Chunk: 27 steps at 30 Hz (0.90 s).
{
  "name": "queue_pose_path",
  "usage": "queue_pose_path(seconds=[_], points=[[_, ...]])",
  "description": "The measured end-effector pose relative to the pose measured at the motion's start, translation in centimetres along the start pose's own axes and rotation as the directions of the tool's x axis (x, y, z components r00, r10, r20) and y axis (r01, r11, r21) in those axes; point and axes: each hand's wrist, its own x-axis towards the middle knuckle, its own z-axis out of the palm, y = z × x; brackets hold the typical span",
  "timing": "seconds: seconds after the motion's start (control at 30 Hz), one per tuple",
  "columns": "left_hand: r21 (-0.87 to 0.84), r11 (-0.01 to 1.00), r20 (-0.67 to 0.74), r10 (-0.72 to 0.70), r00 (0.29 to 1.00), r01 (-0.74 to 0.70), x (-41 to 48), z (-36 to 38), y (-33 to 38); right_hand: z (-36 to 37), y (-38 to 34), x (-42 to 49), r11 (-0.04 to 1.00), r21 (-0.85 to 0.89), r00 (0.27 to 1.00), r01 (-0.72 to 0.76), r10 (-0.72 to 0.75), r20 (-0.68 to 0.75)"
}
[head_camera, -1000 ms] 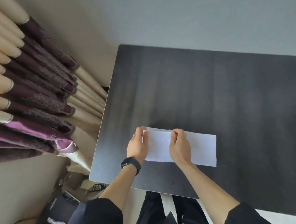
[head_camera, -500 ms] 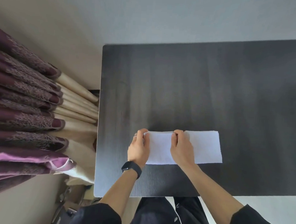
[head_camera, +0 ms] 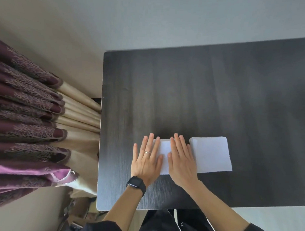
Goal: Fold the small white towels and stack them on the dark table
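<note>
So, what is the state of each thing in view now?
left hand, open, flat on the towel's left edge
right hand, open, flat on the towel
towel, folded, under both hands
stack, folded towels, right of the right hand
curtain, gathered in pleats

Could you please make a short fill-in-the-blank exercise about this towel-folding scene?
The left hand and right hand press flat on a ____ towel.
The stack of folded towels lies to the ____ of both hands.
The black watch is on the ____ wrist.
Missing words: white; right; left.
</note>
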Motion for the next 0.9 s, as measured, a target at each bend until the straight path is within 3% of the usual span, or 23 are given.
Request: queue_pose_path(seconds=[0.33, 0.57, 0.63, 0.73, 0.83, 0.9], points=[[-0.041, 0.996, 0.045, -0.079, 0.996, 0.081, 1.3, 1.8, -0.4, 2.3, 1.7, 1.2, 0.999, -0.003, 0.997, 0.038, -0.038, 0.061], [-0.143, 0.985, 0.072, -0.088, 0.994, 0.098, 0.4, -0.2, 0.4, -1.4, 1.4, 0.2, 0.995, 0.096, 0.999, 0.041, -0.042, 0.012], [-0.258, 0.956, 0.031, -0.14, 0.99, 0.143, -0.3, -1.0, 1.1, -3.6, 3.0, -1.3, 0.977, 0.214, 0.996, -0.023, 0.04, -0.074], [-0.427, 0.872, -0.015, -0.27, 0.963, 0.237, -1.6, -1.5, 2.2, -6.2, 6.8, -3.6, 0.882, 0.399, 0.934, -0.25, 0.328, -0.142], [-0.613, 0.701, 0.074, -0.409, 0.909, 0.365, -2.6, -1.5, 3.4, -6.7, 10.6, -4.4, 0.761, 0.418, 0.822, -0.496, 0.567, -0.057], [-0.707, 0.514, 0.181, -0.533, 0.826, 0.486, -2.7, -1.4, 4.1, -6.3, 12.2, -4.4, 0.672, 0.413, 0.759, -0.615, 0.647, 0.077]])
